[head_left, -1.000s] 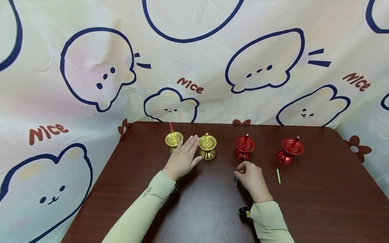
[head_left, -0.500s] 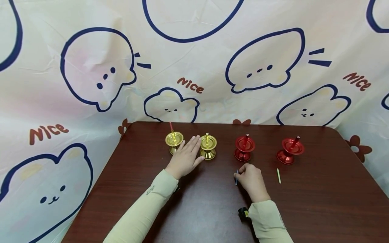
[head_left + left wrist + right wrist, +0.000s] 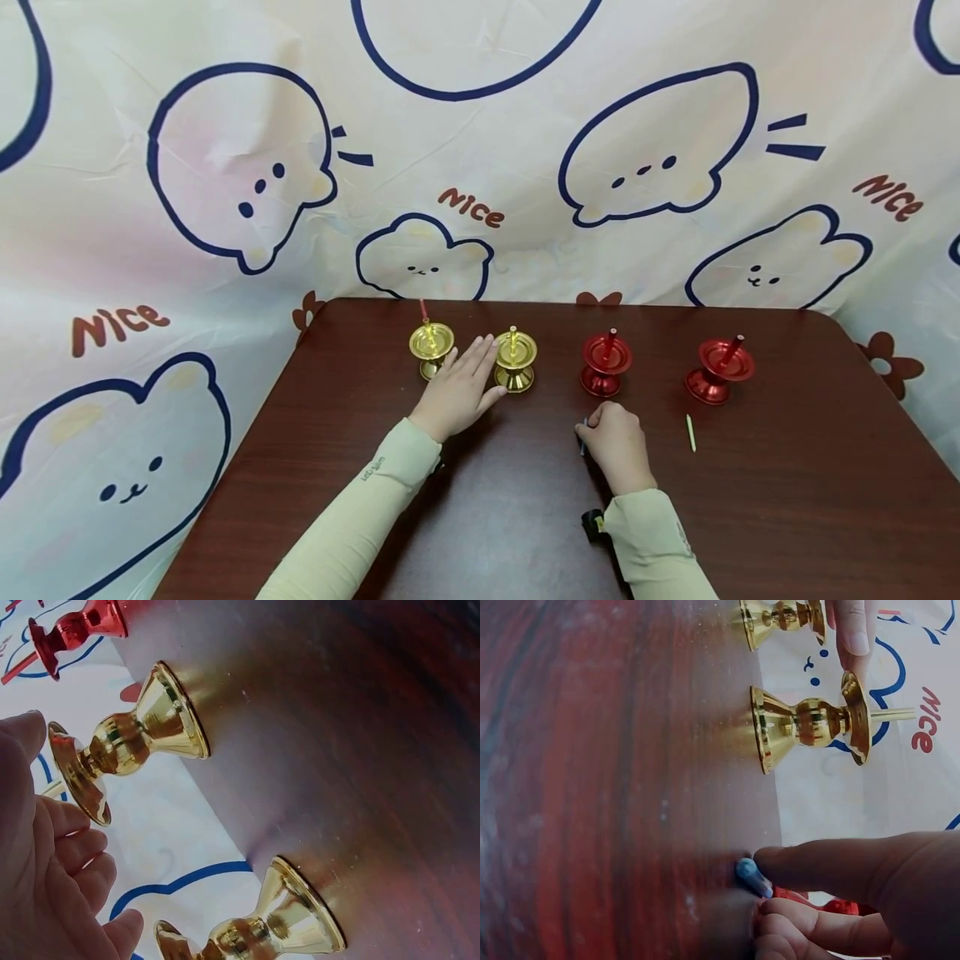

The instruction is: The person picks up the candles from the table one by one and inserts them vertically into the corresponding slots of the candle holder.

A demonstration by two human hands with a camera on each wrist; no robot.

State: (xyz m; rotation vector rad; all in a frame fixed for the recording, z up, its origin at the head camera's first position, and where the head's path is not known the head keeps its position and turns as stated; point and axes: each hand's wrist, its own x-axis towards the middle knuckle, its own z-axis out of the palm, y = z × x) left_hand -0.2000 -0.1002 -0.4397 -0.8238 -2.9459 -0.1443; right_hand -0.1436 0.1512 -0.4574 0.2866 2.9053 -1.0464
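My right hand (image 3: 618, 442) pinches a small blue candle (image 3: 748, 871) between thumb and fingers, low at the tabletop in front of the nearer red candle holder (image 3: 606, 358). My left hand (image 3: 453, 396) is held with straight fingers between two gold candle holders. Its fingertips are by the dish of the right gold holder (image 3: 515, 352); whether they touch it I cannot tell. It partly covers the left gold holder (image 3: 431, 340), from which a thin pink candle (image 3: 423, 310) stands up. A pale green candle (image 3: 691, 433) lies below the far right red holder (image 3: 720, 367).
The dark brown table (image 3: 510, 533) has the four-holder row toward its back edge. Behind it hangs a pale printed cloth (image 3: 525, 150) with blue outlines. A black wrist device (image 3: 593, 526) sits at the right cuff.
My right hand has drawn slightly back and its fingers have closed in around the blue candle. My left hand shifted a little to the right, then stayed still. The holders have not moved.
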